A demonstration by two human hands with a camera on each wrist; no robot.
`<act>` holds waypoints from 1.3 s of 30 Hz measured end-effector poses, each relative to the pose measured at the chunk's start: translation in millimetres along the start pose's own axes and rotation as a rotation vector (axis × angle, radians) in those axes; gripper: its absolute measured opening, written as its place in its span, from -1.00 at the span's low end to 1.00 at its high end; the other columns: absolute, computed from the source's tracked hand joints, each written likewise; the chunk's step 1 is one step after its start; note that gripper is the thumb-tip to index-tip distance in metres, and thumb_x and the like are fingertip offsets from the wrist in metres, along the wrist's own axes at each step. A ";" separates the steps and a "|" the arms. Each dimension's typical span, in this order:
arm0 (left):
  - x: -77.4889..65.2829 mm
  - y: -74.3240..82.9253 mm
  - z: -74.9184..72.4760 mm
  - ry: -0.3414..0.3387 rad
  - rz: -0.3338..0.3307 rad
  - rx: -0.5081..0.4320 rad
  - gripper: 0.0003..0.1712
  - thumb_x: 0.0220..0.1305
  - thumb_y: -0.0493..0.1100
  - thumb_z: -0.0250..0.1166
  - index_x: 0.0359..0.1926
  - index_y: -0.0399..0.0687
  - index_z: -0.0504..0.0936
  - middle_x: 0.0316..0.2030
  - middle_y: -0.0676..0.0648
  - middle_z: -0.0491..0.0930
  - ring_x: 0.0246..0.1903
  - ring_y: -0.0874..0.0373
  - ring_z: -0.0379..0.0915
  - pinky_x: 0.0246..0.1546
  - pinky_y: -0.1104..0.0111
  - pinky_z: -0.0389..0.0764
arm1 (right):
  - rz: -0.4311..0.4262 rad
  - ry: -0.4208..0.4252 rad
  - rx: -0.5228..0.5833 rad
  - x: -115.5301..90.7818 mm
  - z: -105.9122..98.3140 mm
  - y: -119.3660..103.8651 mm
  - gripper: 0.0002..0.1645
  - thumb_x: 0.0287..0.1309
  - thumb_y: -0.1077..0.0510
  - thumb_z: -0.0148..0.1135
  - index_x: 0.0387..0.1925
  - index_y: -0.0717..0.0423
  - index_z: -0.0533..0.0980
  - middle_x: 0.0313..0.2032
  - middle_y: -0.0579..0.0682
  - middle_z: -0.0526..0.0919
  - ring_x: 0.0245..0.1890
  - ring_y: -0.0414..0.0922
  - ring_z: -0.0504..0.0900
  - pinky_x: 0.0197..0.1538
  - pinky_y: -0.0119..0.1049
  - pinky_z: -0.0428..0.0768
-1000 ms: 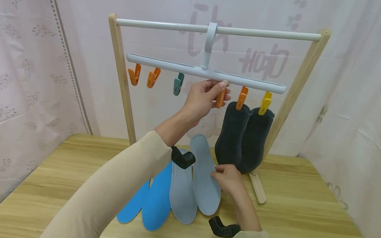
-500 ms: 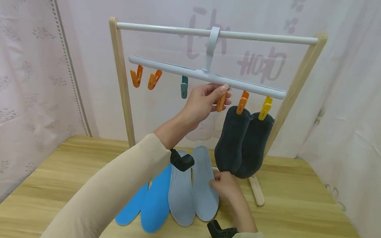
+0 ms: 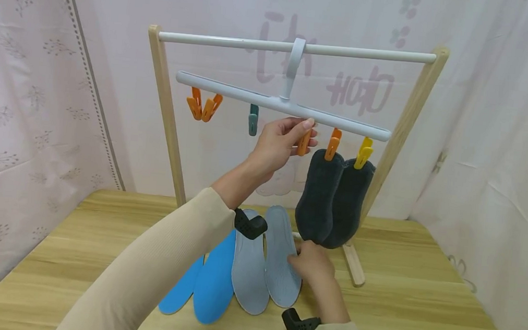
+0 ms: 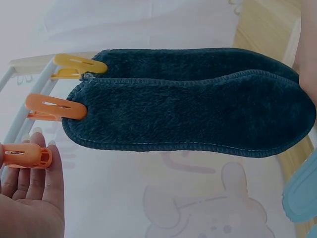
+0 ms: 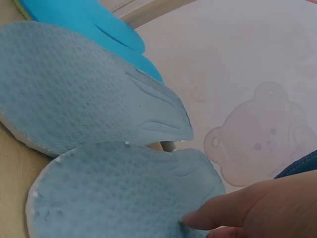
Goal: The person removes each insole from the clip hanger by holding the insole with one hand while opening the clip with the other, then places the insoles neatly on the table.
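Observation:
My left hand (image 3: 277, 142) pinches an orange clothespin (image 3: 303, 143) under the pale hanger (image 3: 251, 98). In the left wrist view this orange clothespin (image 4: 22, 155) lies between thumb and fingers with nothing in its jaws. My right hand (image 3: 315, 266) pinches the right edge of a grey insole (image 3: 281, 261), the thumb on its textured face. A second grey insole (image 3: 250, 271) lies just left of it. Two dark fuzzy insoles (image 3: 318, 196) hang on the right, one from another orange clothespin (image 3: 333, 145), one from a yellow clothespin (image 3: 364, 154).
Two blue insoles (image 3: 215, 284) lie left of the grey ones, partly behind my left sleeve. A green clothespin (image 3: 253, 120) and two orange clothespins (image 3: 211, 108) hang from the hanger's left half. A wooden rack (image 3: 167, 114) with a white bar (image 3: 237, 42) stands on the wooden table (image 3: 421, 304).
The grey insole in my right hand has come down a little, its top end lower beside the other. The leftmost orange clothespin has shifted right toward its neighbour. My left hand keeps its pinch.

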State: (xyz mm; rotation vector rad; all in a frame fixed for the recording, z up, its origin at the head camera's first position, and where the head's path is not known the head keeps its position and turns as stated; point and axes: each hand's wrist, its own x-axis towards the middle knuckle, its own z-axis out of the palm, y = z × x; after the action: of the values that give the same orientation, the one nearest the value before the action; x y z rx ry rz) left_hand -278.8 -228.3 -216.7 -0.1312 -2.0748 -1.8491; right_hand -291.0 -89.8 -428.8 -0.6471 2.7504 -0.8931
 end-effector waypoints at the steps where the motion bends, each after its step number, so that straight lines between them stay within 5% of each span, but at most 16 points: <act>1: 0.0 0.1 -0.1 -0.001 -0.001 -0.002 -0.58 0.50 0.02 0.15 0.18 -0.14 0.59 -0.01 -0.17 0.68 0.03 -0.06 0.69 0.12 0.27 0.70 | 0.006 0.005 -0.012 0.2 0.1 -0.4 -0.63 0.02 0.19 0.20 -0.77 -0.05 0.30 -0.70 -0.12 0.30 -0.63 -0.14 0.30 -0.60 -0.35 0.18; 9: 0.1 -0.2 -1.7 -0.010 -0.008 0.010 -0.58 0.51 0.03 0.15 0.19 -0.11 0.59 0.01 -0.15 0.68 0.00 0.01 0.71 0.12 0.30 0.69 | 0.000 0.036 -0.029 -4.3 -10.3 -5.7 -0.64 0.21 0.03 0.28 -0.67 0.03 0.51 -0.59 -0.12 0.45 -0.56 -0.15 0.39 -0.56 -0.31 0.27; 13: 0.0 -1.1 -3.1 -0.013 0.002 0.012 -0.58 0.51 0.03 0.14 0.18 -0.13 0.59 0.02 -0.16 0.68 0.02 -0.01 0.70 0.11 0.31 0.70 | -0.095 0.096 0.063 -11.3 -29.8 -15.3 -0.67 0.27 0.05 0.31 -0.59 0.08 0.61 -0.65 -0.12 0.49 -0.62 -0.18 0.39 -0.54 -0.33 0.32; 17: -0.2 -1.8 -4.0 -0.013 0.009 0.016 -0.57 0.52 0.04 0.13 0.19 -0.13 0.58 0.02 -0.16 0.68 0.00 0.01 0.71 0.11 0.32 0.70 | -0.188 0.254 0.132 -18.7 -50.1 -24.9 -0.69 0.30 -0.02 0.33 -0.48 0.09 0.68 -0.64 -0.09 0.58 -0.64 -0.19 0.44 -0.51 -0.34 0.39; 26: -1.0 -0.7 -3.8 -0.002 0.005 0.027 -0.57 0.52 0.04 0.13 0.19 -0.13 0.59 0.02 -0.14 0.69 -0.02 0.06 0.71 0.11 0.32 0.69 | -0.140 0.656 0.327 -27.1 -65.4 -31.1 -0.63 0.23 -0.07 0.40 -0.37 0.18 0.61 -0.48 0.11 0.67 -0.50 -0.13 0.57 -0.43 -0.41 0.47; 31: -1.0 -1.4 -4.2 0.004 0.010 0.034 -0.56 0.52 0.04 0.13 0.21 -0.12 0.58 0.02 -0.14 0.69 -0.01 0.04 0.71 0.12 0.32 0.69 | -0.125 0.707 0.398 -23.9 -65.5 -25.4 -0.61 0.24 -0.01 0.41 -0.16 0.25 0.57 -0.25 0.15 0.65 -0.25 0.01 0.61 -0.21 -0.47 0.49; 39: -1.8 -1.3 -3.3 0.009 0.001 0.036 -0.56 0.51 0.05 0.14 0.21 -0.10 0.58 0.02 -0.14 0.70 -0.01 0.05 0.72 0.14 0.30 0.68 | -0.140 0.680 0.474 -20.4 -66.0 -19.4 -0.48 0.23 0.05 0.41 0.10 0.28 0.53 0.02 0.23 0.62 0.01 0.16 0.62 0.08 0.09 0.60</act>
State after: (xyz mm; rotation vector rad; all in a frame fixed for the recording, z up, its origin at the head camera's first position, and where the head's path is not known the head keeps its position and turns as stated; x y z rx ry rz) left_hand -276.9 -231.4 -218.3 -0.1138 -2.1000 -1.8075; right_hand -285.6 -60.6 -363.5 -0.5114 2.8428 -2.0340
